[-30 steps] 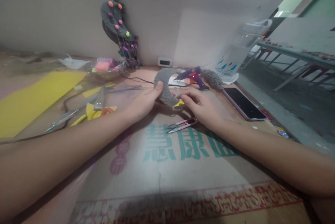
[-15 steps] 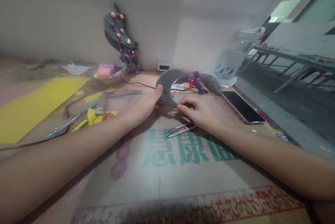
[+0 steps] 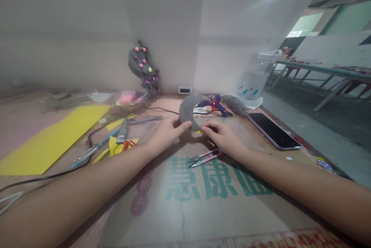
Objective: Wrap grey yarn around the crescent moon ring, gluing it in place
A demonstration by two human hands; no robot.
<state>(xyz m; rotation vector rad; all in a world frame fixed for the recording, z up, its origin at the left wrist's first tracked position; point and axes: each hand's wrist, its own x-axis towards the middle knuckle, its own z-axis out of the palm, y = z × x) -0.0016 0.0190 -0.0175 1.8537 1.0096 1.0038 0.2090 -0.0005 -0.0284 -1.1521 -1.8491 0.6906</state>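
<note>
A crescent wrapped in grey yarn (image 3: 188, 109) is held upright above the cardboard. My left hand (image 3: 171, 131) grips its lower left side, thumb across the front and the other fingers mostly hidden behind. At the crescent's lower tip, my right hand (image 3: 218, 134) pinches with thumb and forefinger; a bit of yellow shows there, and I cannot tell whether the pinch is on the tip or on loose yarn. Pink thread snips (image 3: 205, 158) lie on the cardboard just below my right hand. Behind the crescent stands a blue glue gun (image 3: 220, 107) with a red light lit.
Grey yarn (image 3: 235, 105), a water bottle (image 3: 253, 78) and a phone (image 3: 274, 130) are at the right. Leftward lie pliers (image 3: 123, 134), a yellow sheet (image 3: 58, 140) and a black cord (image 3: 43, 178). A decorated grey crescent (image 3: 139, 62) leans against the back board.
The view has tilted up, so everything sits lower in the picture. My left thumb has slid down the crescent toward its lower tip. My right hand keeps its pinch there.
</note>
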